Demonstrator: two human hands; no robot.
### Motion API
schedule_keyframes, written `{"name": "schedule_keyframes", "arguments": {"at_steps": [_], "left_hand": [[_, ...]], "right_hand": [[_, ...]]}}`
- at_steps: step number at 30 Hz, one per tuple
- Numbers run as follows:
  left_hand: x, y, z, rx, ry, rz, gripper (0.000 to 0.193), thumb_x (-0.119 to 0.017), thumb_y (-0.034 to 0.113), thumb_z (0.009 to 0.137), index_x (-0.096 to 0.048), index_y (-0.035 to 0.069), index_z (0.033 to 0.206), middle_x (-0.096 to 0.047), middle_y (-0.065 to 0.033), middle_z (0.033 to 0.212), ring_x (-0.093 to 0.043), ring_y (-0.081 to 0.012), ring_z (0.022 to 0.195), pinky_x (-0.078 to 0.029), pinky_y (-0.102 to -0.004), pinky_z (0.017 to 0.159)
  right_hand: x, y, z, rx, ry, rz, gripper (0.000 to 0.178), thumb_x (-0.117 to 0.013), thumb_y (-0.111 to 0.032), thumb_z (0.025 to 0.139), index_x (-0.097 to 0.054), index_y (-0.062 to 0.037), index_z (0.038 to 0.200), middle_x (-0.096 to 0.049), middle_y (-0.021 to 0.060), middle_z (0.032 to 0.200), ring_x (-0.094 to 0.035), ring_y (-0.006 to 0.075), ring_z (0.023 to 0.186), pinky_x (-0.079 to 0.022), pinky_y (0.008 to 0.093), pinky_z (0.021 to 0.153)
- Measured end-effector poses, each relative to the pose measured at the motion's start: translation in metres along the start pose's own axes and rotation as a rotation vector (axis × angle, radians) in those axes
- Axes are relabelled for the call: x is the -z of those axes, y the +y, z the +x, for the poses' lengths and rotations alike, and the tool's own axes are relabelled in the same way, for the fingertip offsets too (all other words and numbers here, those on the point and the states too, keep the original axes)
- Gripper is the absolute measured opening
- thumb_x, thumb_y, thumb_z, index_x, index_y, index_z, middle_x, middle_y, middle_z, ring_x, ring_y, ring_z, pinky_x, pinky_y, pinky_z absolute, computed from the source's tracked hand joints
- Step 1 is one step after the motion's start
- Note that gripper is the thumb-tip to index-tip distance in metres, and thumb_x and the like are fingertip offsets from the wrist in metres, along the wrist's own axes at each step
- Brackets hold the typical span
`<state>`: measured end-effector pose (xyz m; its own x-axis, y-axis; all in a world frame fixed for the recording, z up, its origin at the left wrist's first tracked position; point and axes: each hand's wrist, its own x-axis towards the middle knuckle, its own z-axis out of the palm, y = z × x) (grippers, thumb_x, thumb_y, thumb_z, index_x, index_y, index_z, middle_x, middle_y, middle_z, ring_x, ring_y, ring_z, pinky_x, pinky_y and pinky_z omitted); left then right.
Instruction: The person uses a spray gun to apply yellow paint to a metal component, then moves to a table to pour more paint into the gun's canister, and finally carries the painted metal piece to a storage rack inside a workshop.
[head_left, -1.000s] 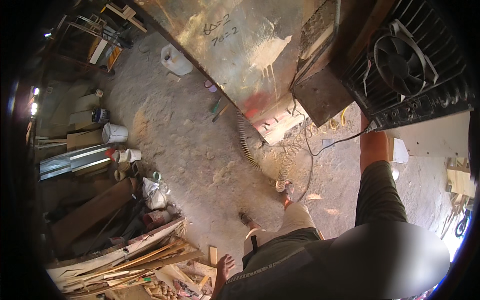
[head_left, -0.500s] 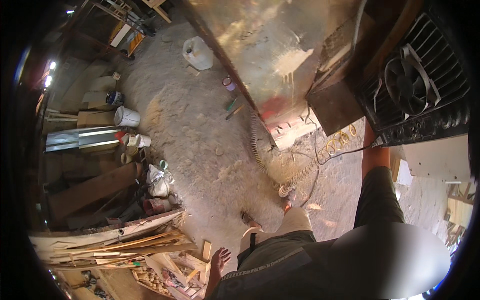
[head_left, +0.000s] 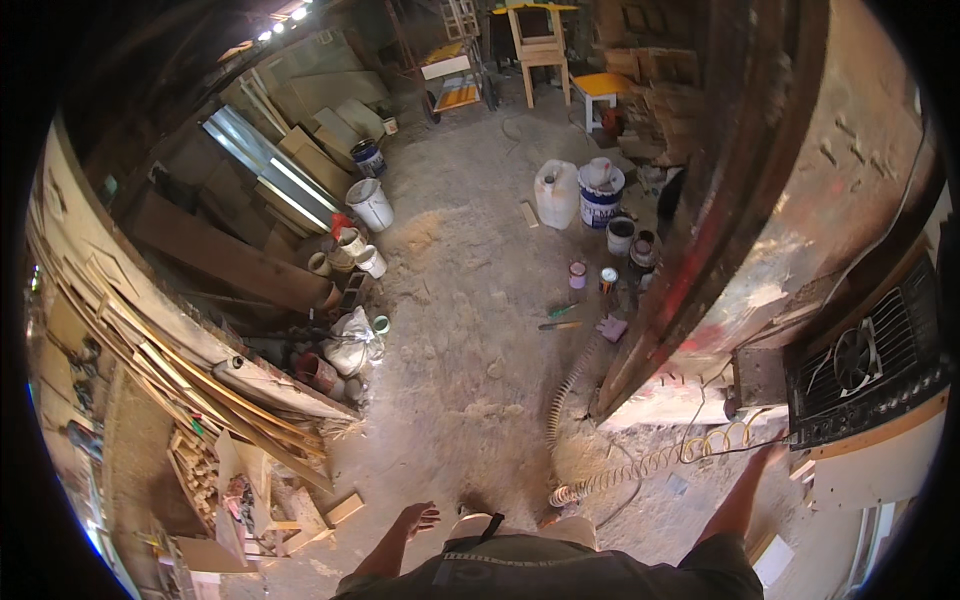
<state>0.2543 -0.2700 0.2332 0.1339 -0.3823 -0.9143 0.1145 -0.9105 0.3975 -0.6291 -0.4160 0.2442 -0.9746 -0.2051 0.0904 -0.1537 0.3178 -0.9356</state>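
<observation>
My left hand (head_left: 418, 517) hangs at the lower middle, fingers loosely spread and holding nothing. It is nearest to a short wood offcut (head_left: 345, 509) on the floor to its left. My right arm reaches out to the right, toward a black slatted panel with a fan (head_left: 856, 358). My right hand (head_left: 775, 449) is at the panel's lower left corner, beside a dark cable (head_left: 735, 452). Its fingers are too small and shaded to make out. A coiled air hose (head_left: 640, 471) runs over the floor in front of me.
A wall edge (head_left: 690, 310) stands on the right, with paint cans (head_left: 601, 195) and a white jug (head_left: 556, 195) beyond it. On the left are leaning planks (head_left: 190, 375), wood scraps (head_left: 265, 490) and buckets (head_left: 370, 205). Wooden stools (head_left: 542, 60) stand at the far end.
My view has lifted and swung right, bringing the stools and paint cans into sight. My right arm still reaches toward the fan panel; my left hand stays low and open.
</observation>
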Motion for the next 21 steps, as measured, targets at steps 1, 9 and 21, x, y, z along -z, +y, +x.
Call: {"name": "schedule_keyframes", "arguments": {"at_steps": [1, 9, 21], "left_hand": [[0.005, -0.007, 0.009, -0.016, 0.002, -0.014, 0.048, -0.058, 0.043, 0.095, -0.054, 0.006, 0.125, -0.063, -0.0141, 0.12, -0.062, -0.0291, 0.11, -0.045, -0.0481, 0.097], [0.044, -0.063, 0.059, -0.083, -0.011, 0.061, 0.041, -0.066, 0.043, 0.089, -0.066, 0.011, 0.114, -0.066, -0.0098, 0.113, -0.061, -0.0265, 0.104, -0.046, -0.0461, 0.089], [0.241, -0.287, 0.06, -0.322, 0.34, 0.248, 0.056, -0.044, 0.061, 0.094, -0.059, 0.024, 0.133, -0.067, -0.0153, 0.116, -0.06, -0.0321, 0.102, -0.045, -0.0465, 0.092]], "right_hand": [[0.01, 0.038, -0.03, -0.033, 0.039, -0.174, 0.071, -0.057, -0.055, 0.091, -0.049, -0.0033, 0.139, -0.054, 0.0227, 0.135, -0.052, 0.0355, 0.122, -0.041, 0.0434, 0.104], [0.03, 0.192, -0.331, -0.305, -1.078, -1.082, 0.076, -0.049, -0.064, 0.089, -0.046, -0.0095, 0.141, -0.056, 0.0212, 0.129, -0.052, 0.0402, 0.122, -0.042, 0.0513, 0.1], [-0.214, -0.037, -0.727, -0.143, -2.287, -1.048, 0.067, -0.057, -0.05, 0.092, -0.038, -0.0107, 0.143, -0.043, 0.0232, 0.141, -0.051, 0.0457, 0.119, -0.045, 0.0577, 0.093]]}}
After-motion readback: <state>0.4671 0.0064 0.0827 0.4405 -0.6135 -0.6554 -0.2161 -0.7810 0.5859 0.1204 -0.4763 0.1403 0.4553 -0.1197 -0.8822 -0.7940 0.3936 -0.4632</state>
